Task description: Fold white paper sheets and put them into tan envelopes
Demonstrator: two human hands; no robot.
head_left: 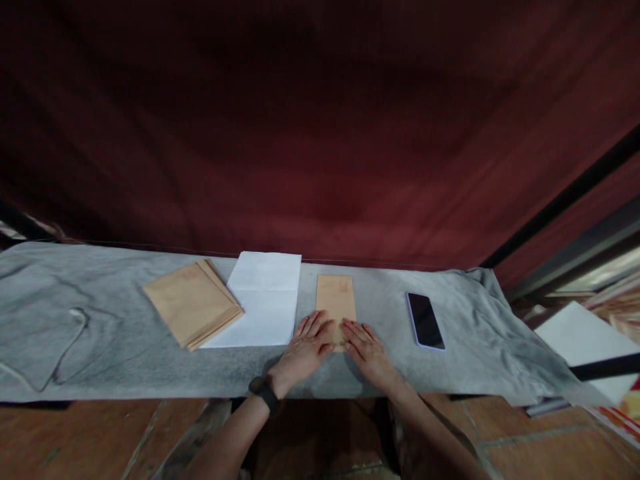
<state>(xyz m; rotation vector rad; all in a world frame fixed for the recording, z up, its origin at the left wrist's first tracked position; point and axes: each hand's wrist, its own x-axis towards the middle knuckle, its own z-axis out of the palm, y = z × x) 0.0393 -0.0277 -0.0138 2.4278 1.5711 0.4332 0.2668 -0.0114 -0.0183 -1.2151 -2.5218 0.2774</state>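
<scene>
A brown paper envelope lies upright on the grey cloth, faint red print near its top right corner. My left hand rests flat over its lower left side, fingers stretched out, with a dark watch on the wrist. On the lower right side lies my right hand, also flat with fingers extended. Both hands press on the envelope without gripping it. To the left, a stack of brown envelopes sits askew, partly covering creased white paper.
A phone with a pale purple edge lies to the right on the grey cloth. At the far left is a thin white cord. A dark red curtain hangs behind. A white board stands at the right end.
</scene>
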